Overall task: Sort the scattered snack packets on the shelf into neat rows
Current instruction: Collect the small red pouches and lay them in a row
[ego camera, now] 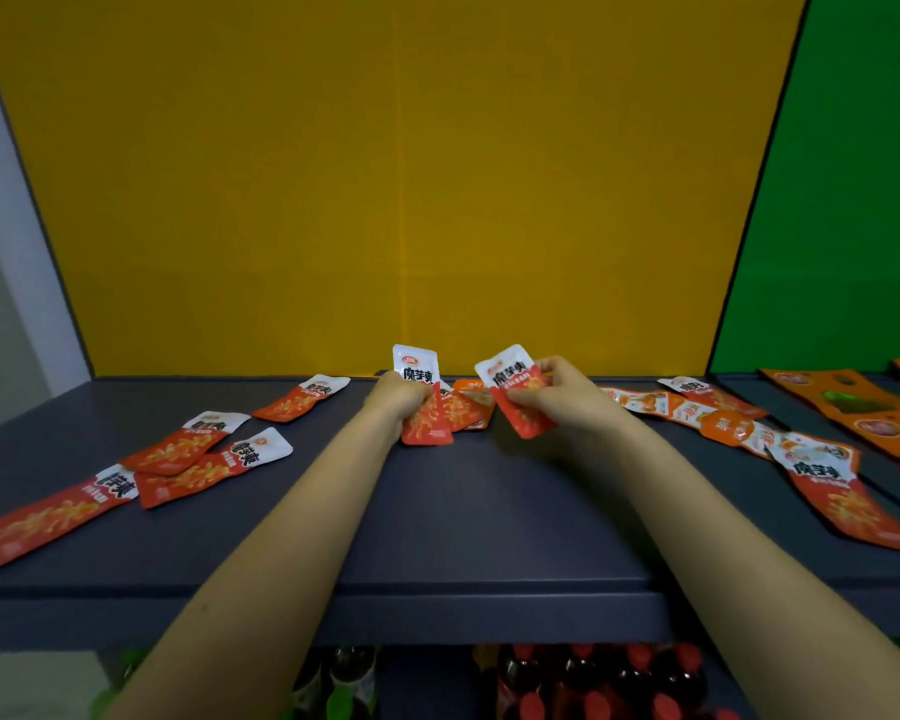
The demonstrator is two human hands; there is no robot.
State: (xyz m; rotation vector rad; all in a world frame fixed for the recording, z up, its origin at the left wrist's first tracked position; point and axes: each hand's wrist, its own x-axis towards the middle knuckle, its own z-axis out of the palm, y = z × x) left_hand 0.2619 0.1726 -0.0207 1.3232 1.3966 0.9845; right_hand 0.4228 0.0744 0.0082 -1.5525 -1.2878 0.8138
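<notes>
two bare forearms (no sleeves visible)

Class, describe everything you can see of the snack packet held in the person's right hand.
The packet in the right hand is a small flat pouch of glossy, plastic-looking film, white at the top with bold black characters and red-orange below with a printed picture of the snack. It looks sealed. It is lifted off the dark shelf, tilted with its top leaning left. The right hand pinches its right edge, thumb across the front. The packet in the left hand stands close beside it; whether they touch is unclear.
</notes>
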